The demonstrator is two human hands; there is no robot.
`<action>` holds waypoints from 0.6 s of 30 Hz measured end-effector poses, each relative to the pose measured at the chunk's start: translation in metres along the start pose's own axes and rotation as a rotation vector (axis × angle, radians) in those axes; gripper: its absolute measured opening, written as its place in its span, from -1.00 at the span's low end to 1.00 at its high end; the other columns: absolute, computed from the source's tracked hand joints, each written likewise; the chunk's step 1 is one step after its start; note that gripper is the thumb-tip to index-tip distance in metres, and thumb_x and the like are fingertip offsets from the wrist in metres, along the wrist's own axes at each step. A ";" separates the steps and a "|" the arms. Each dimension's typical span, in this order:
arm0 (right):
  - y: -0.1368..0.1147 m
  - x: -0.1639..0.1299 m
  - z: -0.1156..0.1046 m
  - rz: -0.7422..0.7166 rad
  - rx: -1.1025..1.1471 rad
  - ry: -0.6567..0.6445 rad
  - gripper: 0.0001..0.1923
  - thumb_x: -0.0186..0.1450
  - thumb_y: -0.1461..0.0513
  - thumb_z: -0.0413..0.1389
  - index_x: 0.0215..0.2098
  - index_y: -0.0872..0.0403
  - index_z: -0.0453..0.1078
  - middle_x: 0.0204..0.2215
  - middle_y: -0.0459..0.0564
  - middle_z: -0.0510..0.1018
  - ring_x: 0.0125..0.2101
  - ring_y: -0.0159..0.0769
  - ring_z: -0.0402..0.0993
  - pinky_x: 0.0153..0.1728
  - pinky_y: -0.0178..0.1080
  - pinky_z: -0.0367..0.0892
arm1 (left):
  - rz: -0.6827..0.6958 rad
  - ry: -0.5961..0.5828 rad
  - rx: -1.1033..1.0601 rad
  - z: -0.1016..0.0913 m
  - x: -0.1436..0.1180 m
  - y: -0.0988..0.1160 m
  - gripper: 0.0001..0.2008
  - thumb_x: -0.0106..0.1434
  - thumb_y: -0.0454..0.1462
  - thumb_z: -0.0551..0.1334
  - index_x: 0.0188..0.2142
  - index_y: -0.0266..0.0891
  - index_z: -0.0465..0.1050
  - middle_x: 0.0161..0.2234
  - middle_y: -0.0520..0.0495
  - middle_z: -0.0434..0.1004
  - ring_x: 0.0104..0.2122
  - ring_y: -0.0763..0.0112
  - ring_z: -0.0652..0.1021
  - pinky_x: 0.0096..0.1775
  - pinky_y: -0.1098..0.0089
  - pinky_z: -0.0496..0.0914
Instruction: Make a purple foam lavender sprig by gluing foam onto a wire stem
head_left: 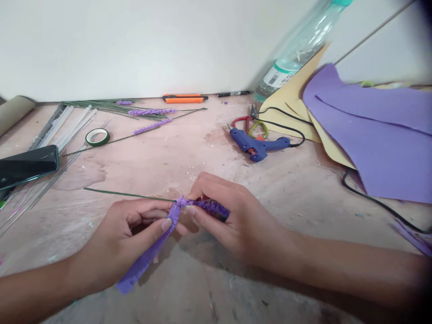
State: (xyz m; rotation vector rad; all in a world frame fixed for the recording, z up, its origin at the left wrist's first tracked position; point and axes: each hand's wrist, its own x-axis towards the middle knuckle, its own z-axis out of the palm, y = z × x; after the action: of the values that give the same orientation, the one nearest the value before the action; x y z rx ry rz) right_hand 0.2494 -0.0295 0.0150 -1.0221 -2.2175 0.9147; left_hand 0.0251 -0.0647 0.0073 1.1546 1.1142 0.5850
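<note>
My left hand (135, 236) pinches a fringed purple paper strip (148, 258) between thumb and fingers; its loose end hangs down toward me. The strip's upper end meets a green wire stem (128, 194), which points out to the left. My right hand (232, 209) is closed around the flower spike (212, 207) on that stem, where purple fringe is wound in a spiral. Thumb and forefinger grip close to where the strip joins the stem. Part of the spike is hidden inside the right palm.
Behind my hands lie finished purple flower stems (151, 127), green tape (97, 137), an orange cutter (185, 98) and a blue glue gun (258, 144) beside scissors (251, 123). Glue sticks (72, 128) and a phone (30, 166) are left. Purple sheets (367, 139) and a bottle (300, 54) stand right.
</note>
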 end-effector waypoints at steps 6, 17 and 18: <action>0.000 0.001 0.002 0.040 0.029 -0.034 -0.92 0.40 0.34 0.08 -0.28 0.09 0.36 -0.35 -0.09 0.46 -0.36 -0.39 0.35 -0.33 -0.31 0.21 | 0.065 0.015 0.038 0.001 0.000 -0.001 -0.69 0.37 -0.12 0.31 0.04 -0.13 0.64 -0.23 -0.11 0.74 -0.52 0.49 0.56 -0.50 0.57 0.45; -0.008 0.000 -0.002 0.089 0.114 -0.182 -0.67 0.55 0.21 -0.14 -0.30 0.09 0.35 -0.41 -0.11 0.47 -0.38 -0.38 0.35 -0.26 -0.26 0.23 | 0.200 -0.027 0.129 0.000 0.006 -0.008 -0.77 0.43 -0.24 0.24 -0.03 -0.03 0.69 -0.13 0.02 0.74 -0.17 0.42 0.68 -0.03 0.50 0.52; -0.006 0.000 -0.001 0.090 0.087 -0.169 -0.66 0.55 0.20 -0.13 -0.32 0.09 0.36 -0.41 -0.10 0.46 -0.38 -0.37 0.35 -0.27 -0.26 0.23 | 0.196 -0.028 0.123 0.000 0.006 -0.009 -0.77 0.44 -0.23 0.24 -0.04 -0.04 0.69 -0.13 0.02 0.75 -0.18 0.42 0.68 -0.04 0.51 0.53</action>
State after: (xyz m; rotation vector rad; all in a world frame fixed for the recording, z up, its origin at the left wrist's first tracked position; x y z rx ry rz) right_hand 0.2472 -0.0324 0.0203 -1.0459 -2.2608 1.1654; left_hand 0.0256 -0.0625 -0.0030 1.3852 1.0311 0.6567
